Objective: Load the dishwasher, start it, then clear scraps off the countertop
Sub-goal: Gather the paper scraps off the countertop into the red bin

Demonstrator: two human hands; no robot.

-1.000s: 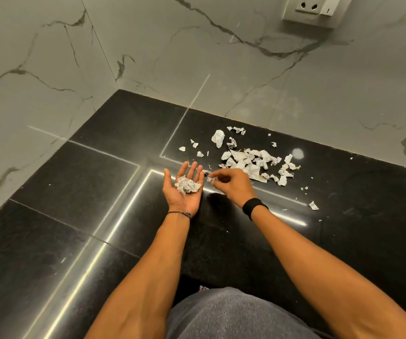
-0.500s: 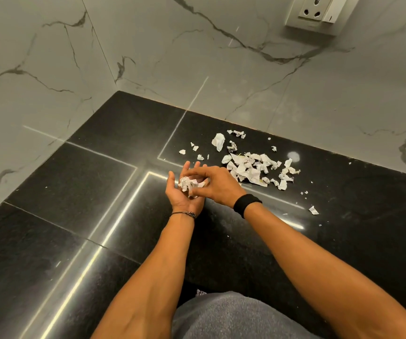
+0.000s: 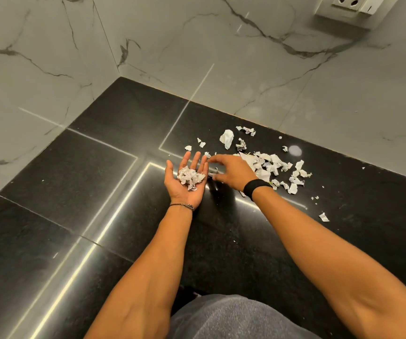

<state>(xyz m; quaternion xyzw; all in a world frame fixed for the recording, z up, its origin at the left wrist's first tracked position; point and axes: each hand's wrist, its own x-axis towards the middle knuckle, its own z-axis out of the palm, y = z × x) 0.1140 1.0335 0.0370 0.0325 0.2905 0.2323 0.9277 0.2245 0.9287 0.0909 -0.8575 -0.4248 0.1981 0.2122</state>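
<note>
Scraps (image 3: pixel 190 176) rest in left hand (image 3: pixel 184 197); print on them illegible.

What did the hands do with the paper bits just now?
The right hand carried a scrap it had pinched over to the left hand, dropped it on the scraps in the palm, then drew back right, toward the pile on the countertop, holding nothing. The left hand stayed palm up; the pile stayed put.
</note>
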